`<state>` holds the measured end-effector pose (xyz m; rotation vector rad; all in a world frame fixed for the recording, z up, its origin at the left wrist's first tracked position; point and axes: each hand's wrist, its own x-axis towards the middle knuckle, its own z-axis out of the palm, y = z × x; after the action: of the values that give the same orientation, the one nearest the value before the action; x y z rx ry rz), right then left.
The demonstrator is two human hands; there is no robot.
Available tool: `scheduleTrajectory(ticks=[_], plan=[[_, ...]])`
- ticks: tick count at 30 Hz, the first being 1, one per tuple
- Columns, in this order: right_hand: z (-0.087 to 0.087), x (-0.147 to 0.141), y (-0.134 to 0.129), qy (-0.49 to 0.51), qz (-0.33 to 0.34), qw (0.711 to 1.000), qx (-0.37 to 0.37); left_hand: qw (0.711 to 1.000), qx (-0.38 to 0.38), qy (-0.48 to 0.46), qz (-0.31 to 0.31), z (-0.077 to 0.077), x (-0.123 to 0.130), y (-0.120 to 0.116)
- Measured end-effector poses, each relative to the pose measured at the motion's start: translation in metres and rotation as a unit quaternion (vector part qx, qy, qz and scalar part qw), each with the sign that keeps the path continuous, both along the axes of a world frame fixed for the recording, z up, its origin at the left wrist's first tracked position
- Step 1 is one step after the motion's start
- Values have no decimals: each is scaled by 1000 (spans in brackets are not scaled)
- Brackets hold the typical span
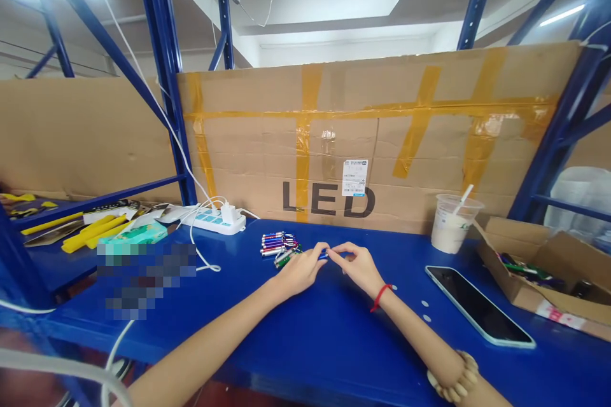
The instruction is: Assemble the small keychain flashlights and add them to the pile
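Between my two hands is a small, shiny blue metal tube (323, 255), mostly covered by fingers. My left hand (300, 271) is closed around it just above the table. The fingers of my right hand (359, 268) are bent in a pinch at the tube's right end; whether they also hold a small part is too fine to see. Beyond my left hand lies a pile of similar shiny tubes (277, 243) in purple, blue, red and silver. A green tube (285, 259) lies nearest my left fingers.
On the right are a phone (480, 305), small round silver discs (424, 303), a cardboard box (520, 292) of small items and a plastic cup (451, 226) with a straw. A white power strip (217, 219) with cables stands back left. A cardboard wall (267, 159) closes the rear.
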<state>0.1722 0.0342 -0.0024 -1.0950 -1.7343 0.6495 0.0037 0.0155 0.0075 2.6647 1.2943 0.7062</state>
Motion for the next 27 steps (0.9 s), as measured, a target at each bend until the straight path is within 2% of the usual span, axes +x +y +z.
scheduleTrajectory(ticks=[7, 10, 13, 16, 21, 27], plan=[[6, 5, -2, -10, 65, 993, -94, 999, 20, 27, -25, -15, 3, 8], [4, 6, 0, -21, 56, 991, -123, 999, 26, 39, -23, -19, 7, 11], [2, 10, 4, -28, 44, 988, -144, 996, 64, 59, -12, -18, 11, 11], [1, 16, 8, 8, 33, 988, -151, 992, 99, 71, 4, -18, 15, 10], [1, 29, 15, 89, -17, 983, -159, 994, 95, 45, 20, -27, 21, 7], [2, 28, 16, 88, -54, 978, -184, 994, 101, 48, 3, -32, 17, -1]])
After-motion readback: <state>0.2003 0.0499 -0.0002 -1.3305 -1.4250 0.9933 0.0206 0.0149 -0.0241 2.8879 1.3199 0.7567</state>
